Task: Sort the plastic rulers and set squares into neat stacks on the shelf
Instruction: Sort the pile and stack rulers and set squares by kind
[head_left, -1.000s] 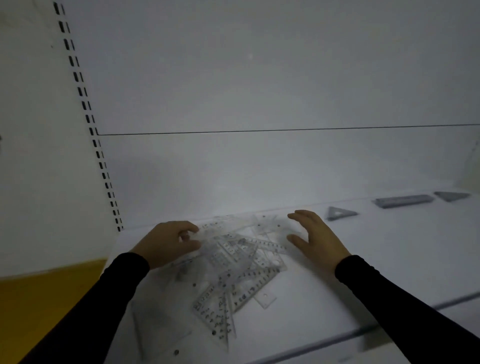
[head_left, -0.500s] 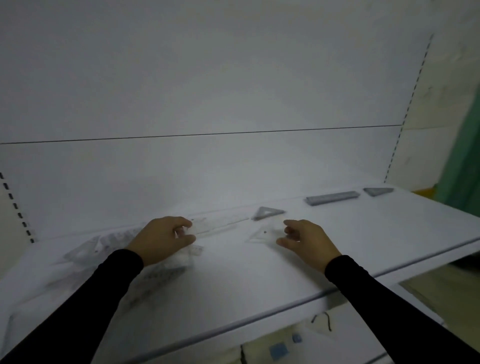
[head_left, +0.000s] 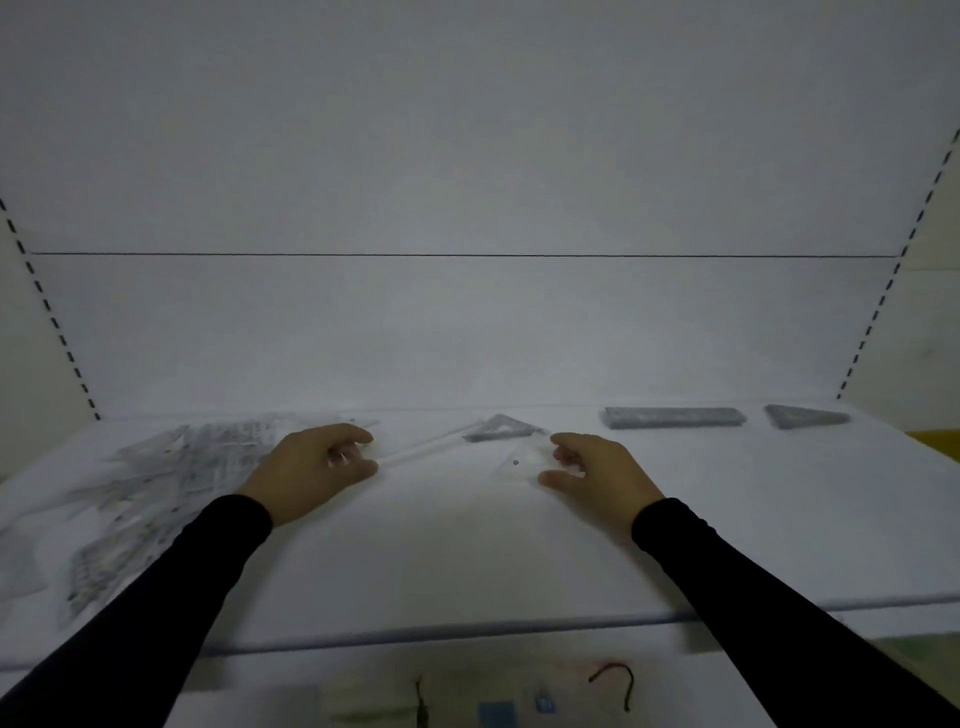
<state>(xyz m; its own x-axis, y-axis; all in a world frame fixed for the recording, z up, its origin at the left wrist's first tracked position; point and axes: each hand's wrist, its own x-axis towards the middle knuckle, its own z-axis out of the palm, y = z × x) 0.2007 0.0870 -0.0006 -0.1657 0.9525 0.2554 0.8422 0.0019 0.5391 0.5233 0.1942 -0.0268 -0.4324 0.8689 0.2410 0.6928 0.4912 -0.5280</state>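
A jumbled pile of clear plastic rulers and set squares (head_left: 156, 467) lies on the left part of the white shelf (head_left: 467, 561). My left hand (head_left: 317, 467) pinches the near end of a clear ruler (head_left: 421, 447) that points toward a stack of set squares (head_left: 501, 428) at the back. My right hand (head_left: 597, 473) pinches a clear set square (head_left: 519, 462) just in front of that stack. Farther right stand a stack of rulers (head_left: 672, 417) and another stack of set squares (head_left: 802, 415).
The shelf's back panel (head_left: 467, 338) rises right behind the stacks, with slotted uprights (head_left: 57, 332) at both sides. The shelf's front edge (head_left: 467, 631) runs below my forearms. A lower shelf with small items (head_left: 498, 701) shows beneath.
The view swung right, away from the pile. My left hand carried a ruler and my right hand a set square from the pile toward the stacks at the back.
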